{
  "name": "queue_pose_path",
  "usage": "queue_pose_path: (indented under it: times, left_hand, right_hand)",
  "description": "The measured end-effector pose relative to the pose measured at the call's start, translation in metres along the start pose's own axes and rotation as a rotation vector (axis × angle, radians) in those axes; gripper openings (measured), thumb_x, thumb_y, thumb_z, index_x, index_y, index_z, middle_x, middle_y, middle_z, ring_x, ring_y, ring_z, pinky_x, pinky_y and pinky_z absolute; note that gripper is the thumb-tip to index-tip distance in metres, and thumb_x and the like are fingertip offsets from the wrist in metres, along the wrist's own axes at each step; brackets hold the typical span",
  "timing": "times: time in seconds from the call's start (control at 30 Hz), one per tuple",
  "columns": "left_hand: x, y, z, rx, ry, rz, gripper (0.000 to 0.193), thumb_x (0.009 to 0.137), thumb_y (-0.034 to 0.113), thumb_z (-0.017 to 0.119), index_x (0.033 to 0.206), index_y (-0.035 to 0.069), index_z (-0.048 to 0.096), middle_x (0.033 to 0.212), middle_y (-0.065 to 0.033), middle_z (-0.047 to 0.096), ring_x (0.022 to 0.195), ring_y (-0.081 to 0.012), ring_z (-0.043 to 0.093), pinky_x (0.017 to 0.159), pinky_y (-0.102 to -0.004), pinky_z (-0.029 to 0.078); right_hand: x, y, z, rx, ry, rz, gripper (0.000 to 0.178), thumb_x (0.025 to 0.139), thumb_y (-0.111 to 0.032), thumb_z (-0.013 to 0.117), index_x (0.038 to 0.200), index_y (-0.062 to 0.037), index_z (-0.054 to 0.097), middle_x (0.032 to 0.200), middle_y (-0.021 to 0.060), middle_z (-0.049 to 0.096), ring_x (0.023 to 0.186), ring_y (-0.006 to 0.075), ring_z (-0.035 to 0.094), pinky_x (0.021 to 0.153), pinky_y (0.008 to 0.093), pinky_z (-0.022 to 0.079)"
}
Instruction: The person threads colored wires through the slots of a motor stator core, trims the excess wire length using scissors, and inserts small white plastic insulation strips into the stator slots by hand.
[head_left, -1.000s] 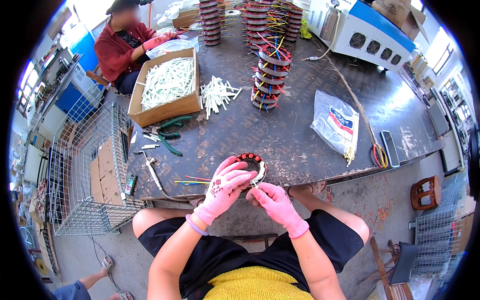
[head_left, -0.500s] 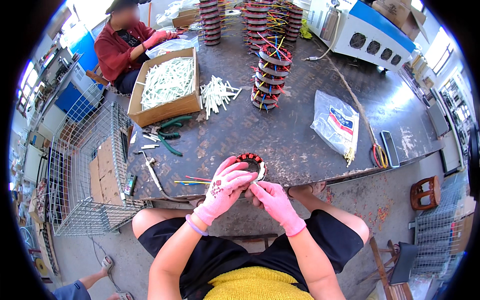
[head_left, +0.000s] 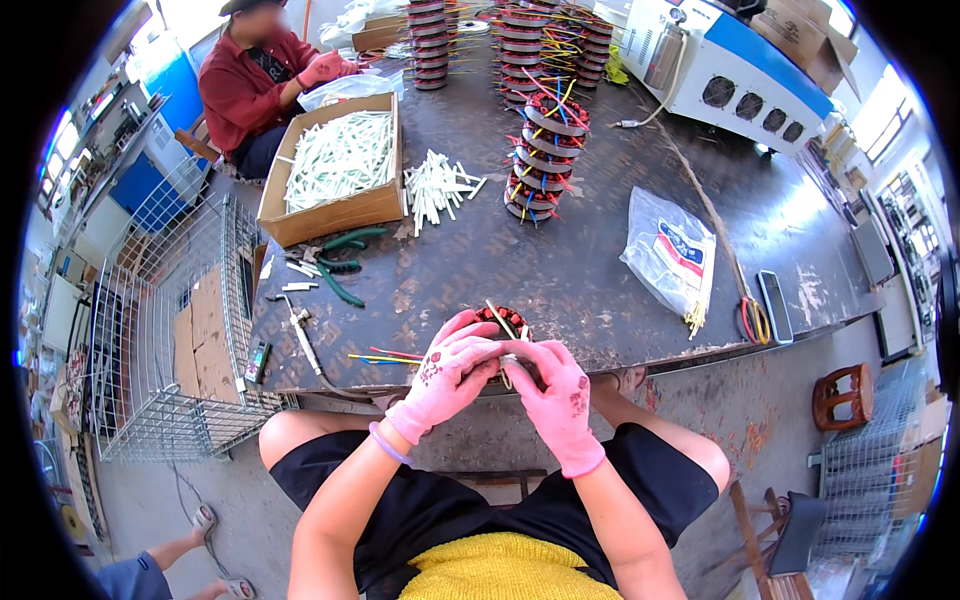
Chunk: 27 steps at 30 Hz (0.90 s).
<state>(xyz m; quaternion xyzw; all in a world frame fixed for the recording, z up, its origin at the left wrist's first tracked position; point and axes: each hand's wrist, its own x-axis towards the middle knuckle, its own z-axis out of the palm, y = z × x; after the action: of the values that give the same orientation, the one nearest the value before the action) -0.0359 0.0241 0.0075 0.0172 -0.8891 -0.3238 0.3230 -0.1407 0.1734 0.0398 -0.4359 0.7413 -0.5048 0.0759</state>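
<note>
**Both hands on a wound coil ring at the surface's near edge**

You've got a round coil ring (head_left: 500, 322), dark with red windings, sitting at the near edge of the dark surface (head_left: 560, 260), right in front of you. Your left hand (head_left: 452, 372), pink glove, is curled closed over its left side. Your right hand (head_left: 553, 392), also pink-gloved, is closed on its right side, fingers pinching at the ring; the two hands touch each other. Most of the ring is hidden under the gloves. A thin light strip sticks up from the ring between your hands.

Just left of your left hand, loose coloured wires (head_left: 385, 356) lie flat on the surface. Further left, a metal hand tool (head_left: 303, 340), and above it green-handled pliers (head_left: 343, 262). Beyond those, an open cardboard box (head_left: 335, 205) full of pale sleeves, with a loose pile of pale sleeves (head_left: 436, 186) beside it. Mid-surface stands a stack of coil rings (head_left: 545, 150); more stacks behind. To the right, a clear plastic bag (head_left: 672, 258). A wire cage (head_left: 170, 340) stands at the surface's left. A person in a red top (head_left: 250, 85) sits at the far left corner.
</note>
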Motion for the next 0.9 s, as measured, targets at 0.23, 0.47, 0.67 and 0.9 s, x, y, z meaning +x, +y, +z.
queue_pose_path:
  times: [0.23, 0.47, 0.67, 0.9]
  left_hand:
    - [0.001, 0.006, 0.006, -0.046, 0.066, -0.152, 0.018, 0.079, 0.01, 0.072, 0.097, 0.006, 0.069, 0.101, -0.0086, 0.069, 0.11, -0.0275, 0.062, 0.11, -0.0459, 0.036]
    - [-0.002, 0.0, 0.011, -0.078, 0.071, -0.15, 0.017, 0.077, 0.004, 0.071, 0.093, 0.009, 0.069, 0.094, -0.0068, 0.069, 0.107, -0.0254, 0.063, 0.11, -0.0457, 0.036]
    - [-0.002, -0.003, 0.004, -0.063, -0.066, -0.141, 0.022, 0.084, 0.005, 0.065, 0.105, 0.008, 0.067, 0.111, -0.0092, 0.067, 0.118, -0.0266, 0.058, 0.114, -0.0475, 0.031]
    - [-0.002, -0.001, -0.006, -0.02, -0.106, -0.033, 0.036, 0.085, 0.009, 0.066, 0.12, 0.005, 0.059, 0.12, -0.0132, 0.062, 0.121, -0.0299, 0.054, 0.113, -0.0501, 0.032]
  right_hand:
    - [0.006, 0.022, 0.016, -0.097, 0.058, -0.183, 0.018, 0.086, -0.01, 0.067, 0.103, -0.0095, 0.065, 0.098, 0.0106, 0.063, 0.085, 0.0318, 0.064, 0.071, 0.0395, 0.052]
    - [0.017, -0.006, -0.006, 0.108, 0.059, -0.25, 0.011, 0.089, -0.001, 0.062, 0.099, -0.004, 0.061, 0.097, 0.0096, 0.064, 0.083, 0.023, 0.064, 0.07, 0.0323, 0.052]
    - [0.002, 0.009, -0.018, 0.518, -0.116, 0.084, 0.02, 0.096, 0.0, 0.055, 0.115, -0.0025, 0.059, 0.103, 0.0021, 0.064, 0.084, 0.0054, 0.06, 0.069, 0.0205, 0.048]
    - [0.007, 0.025, 0.004, 0.139, -0.104, -0.278, 0.029, 0.087, 0.003, 0.064, 0.116, -0.0008, 0.063, 0.106, 0.0082, 0.068, 0.093, 0.0172, 0.067, 0.079, 0.0282, 0.054]
